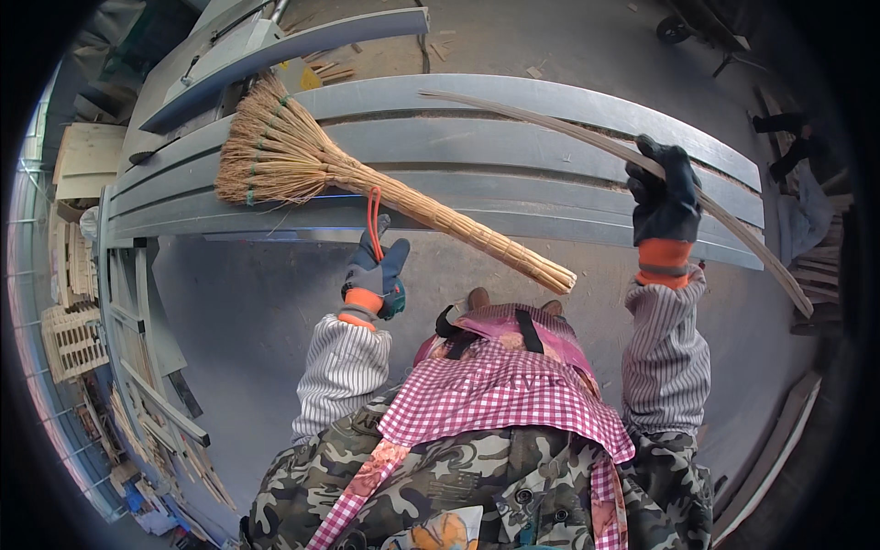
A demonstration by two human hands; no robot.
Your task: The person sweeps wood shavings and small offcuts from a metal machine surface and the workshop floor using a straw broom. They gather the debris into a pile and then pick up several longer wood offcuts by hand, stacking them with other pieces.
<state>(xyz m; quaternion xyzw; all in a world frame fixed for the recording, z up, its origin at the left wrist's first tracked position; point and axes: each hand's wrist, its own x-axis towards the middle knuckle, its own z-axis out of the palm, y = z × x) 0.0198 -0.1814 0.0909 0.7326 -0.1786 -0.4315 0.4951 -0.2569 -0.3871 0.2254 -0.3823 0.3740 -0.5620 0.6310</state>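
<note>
My right hand (666,192), in a dark glove with an orange cuff, is closed around a long thin wooden strip (550,128). The strip runs slantwise over the slatted grey bench and past its right end. My left hand (374,275), gloved alike, is near the bench's front edge, with a narrow orange loop (374,225) between its partly spread fingers. The loop's upper end overlaps the handle of a straw broom (403,197); whether it is tied there I cannot tell. The broom lies across the bench, bristles at the left, handle end jutting past the front edge.
The grey slatted bench (440,170) spans the space before me, with sawdust along its slats. A grey metal beam (302,60) stands at its far left. Wood scraps and a pale slatted crate (73,342) are at the left. A wheeled cart (701,32) is at the far right.
</note>
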